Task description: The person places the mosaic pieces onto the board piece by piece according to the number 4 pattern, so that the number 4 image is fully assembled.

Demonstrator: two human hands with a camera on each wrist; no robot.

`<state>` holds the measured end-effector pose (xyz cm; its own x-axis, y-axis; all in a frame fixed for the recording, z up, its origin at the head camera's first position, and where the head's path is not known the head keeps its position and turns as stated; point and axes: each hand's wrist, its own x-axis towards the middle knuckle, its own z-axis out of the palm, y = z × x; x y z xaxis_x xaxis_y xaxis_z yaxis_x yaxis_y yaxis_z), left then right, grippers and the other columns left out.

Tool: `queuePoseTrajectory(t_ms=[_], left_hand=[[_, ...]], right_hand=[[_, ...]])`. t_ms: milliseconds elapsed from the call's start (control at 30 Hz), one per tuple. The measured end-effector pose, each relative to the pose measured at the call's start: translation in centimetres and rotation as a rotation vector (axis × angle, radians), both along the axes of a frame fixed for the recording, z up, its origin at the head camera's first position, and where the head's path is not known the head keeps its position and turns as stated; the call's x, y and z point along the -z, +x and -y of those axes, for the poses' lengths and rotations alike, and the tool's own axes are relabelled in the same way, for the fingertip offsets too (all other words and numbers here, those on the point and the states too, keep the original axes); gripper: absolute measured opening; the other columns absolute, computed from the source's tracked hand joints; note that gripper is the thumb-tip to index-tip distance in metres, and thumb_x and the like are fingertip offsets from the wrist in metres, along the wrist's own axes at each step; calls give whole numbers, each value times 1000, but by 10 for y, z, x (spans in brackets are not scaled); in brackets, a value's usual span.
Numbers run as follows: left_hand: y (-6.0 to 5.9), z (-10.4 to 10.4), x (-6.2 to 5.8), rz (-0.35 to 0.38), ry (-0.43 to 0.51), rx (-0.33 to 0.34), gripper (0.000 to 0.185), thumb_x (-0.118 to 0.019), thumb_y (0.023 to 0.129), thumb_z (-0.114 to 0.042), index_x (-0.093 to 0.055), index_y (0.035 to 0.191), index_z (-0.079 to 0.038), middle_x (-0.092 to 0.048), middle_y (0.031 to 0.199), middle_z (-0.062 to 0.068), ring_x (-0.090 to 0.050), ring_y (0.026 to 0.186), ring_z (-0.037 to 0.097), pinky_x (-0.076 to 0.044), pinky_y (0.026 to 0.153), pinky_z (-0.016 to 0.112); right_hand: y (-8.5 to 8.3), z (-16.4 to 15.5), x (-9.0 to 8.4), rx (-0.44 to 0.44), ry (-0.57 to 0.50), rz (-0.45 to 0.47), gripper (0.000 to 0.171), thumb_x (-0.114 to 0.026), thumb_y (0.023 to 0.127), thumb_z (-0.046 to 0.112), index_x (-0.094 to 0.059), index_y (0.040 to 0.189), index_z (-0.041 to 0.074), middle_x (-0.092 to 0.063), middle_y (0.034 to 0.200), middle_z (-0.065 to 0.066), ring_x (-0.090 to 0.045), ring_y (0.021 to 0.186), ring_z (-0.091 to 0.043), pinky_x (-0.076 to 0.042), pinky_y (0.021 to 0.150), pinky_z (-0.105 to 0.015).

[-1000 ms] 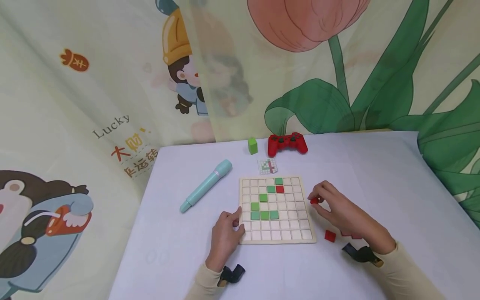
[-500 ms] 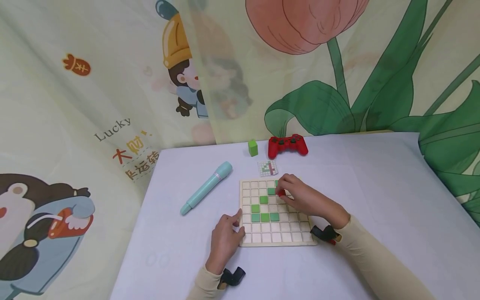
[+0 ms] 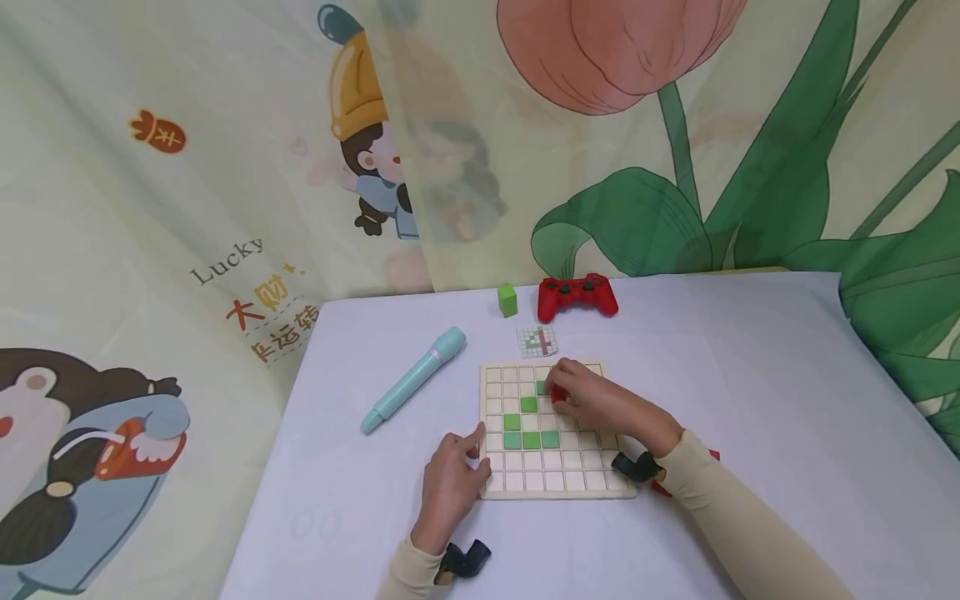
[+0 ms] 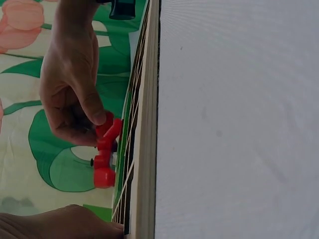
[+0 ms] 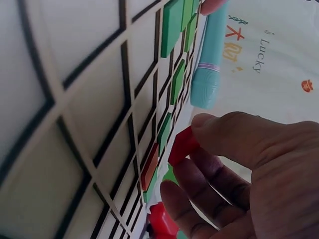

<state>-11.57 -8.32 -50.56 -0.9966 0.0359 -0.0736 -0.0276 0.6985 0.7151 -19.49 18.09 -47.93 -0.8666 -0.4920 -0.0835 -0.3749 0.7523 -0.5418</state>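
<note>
Two hands work over a pale lilac surface (image 3: 750, 375) backed by a cartoon-printed curtain. Largest of the things on it is the square wooden grid board (image 3: 555, 433) with its shallow cells, several already filled with flat green square tiles (image 3: 530, 439). To the left of it lies a light teal toy microphone (image 3: 414, 380); at the far edge sit a red game controller (image 3: 577, 297) and a small green block (image 3: 507, 300), with a small printed pattern card (image 3: 537, 341) just in front of them, near the board's far side.

The left hand (image 3: 448, 483) rests with relaxed, straight fingers against the board's left rim, gripping nothing. The right hand (image 3: 600, 402) reaches over the upper middle of the board, thumb and fingertips (image 5: 219, 130) pinching a small red square tile (image 3: 558, 395) just above the cells, beside a green tile; the right wrist view shows it tilted, not yet seated. Another red piece (image 3: 711, 455) peeks out beside the right sleeve.

The red tile looks light, stiff and smooth, so it probably handles best pinched by opposite edges, leaving the underside free to drop flat into a cell.
</note>
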Motion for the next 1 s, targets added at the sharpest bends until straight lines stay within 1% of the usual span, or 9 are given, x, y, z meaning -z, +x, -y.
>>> queuePoseTrajectory(t_ms=[133,233,400,500,667,833,900,1000], left_hand=[[3,2,1,8,-4,9,58,-80,85,2,-68,141,-3,-60,92,7,-53,60,8,-44,46,22],[5,3,1,6,-6,8,57,-81,84,2,-68,140,-2,-59,91,7,-52,61,8,-44,46,22],[3,2,0,-14,-2,7,57,-81,84,2,-68,140,-2,-59,91,6,-52,59,7,-44,46,22],[1,2,-2,-19,0,9,58,-81,85,2,-67,141,-2,-59,92,6,-52,58,7,-44,46,22],[0,1,-2,-22,-13,8,58,-81,84,2,-68,140,-2,-60,91,7,-52,59,7,-44,46,22],[-1,0,-1,-17,-9,15,57,-81,85,1,-68,140,-3,-60,92,6,-53,56,7,-44,46,22],[-1,0,-1,-16,-6,17,57,-81,85,1,-68,141,-2,-60,92,7,-53,55,7,-44,46,22],[-1,0,-1,-16,-6,12,56,-80,85,1,-68,140,-2,-60,92,6,-52,55,6,-44,46,22]], right_hand=[[4,2,6,-2,35,-7,22,-79,96,12,-72,117,13,-59,113,1,-56,104,-13,-60,91,-28],[5,4,9,-13,37,-22,18,-79,96,11,-73,113,13,-59,112,1,-57,103,-13,-61,90,-28],[4,4,10,-38,53,-48,14,-78,97,10,-71,108,15,-58,111,2,-56,101,-12,-59,88,-28],[3,2,8,-49,76,-78,13,-78,96,9,-71,106,15,-58,111,2,-55,101,-12,-59,87,-28],[6,-4,8,-68,77,-119,12,-78,96,8,-73,106,13,-59,110,1,-54,101,-13,-58,86,-28],[7,-8,7,-105,93,-185,13,-80,94,7,-74,104,14,-61,105,2,-55,99,-12,-59,86,-27],[8,-10,6,-116,104,-192,15,-80,94,7,-75,106,14,-63,106,2,-57,100,-12,-60,88,-28],[11,-13,2,-106,106,-166,22,-78,95,6,-75,116,12,-66,114,0,-60,106,-14,-61,93,-31]])
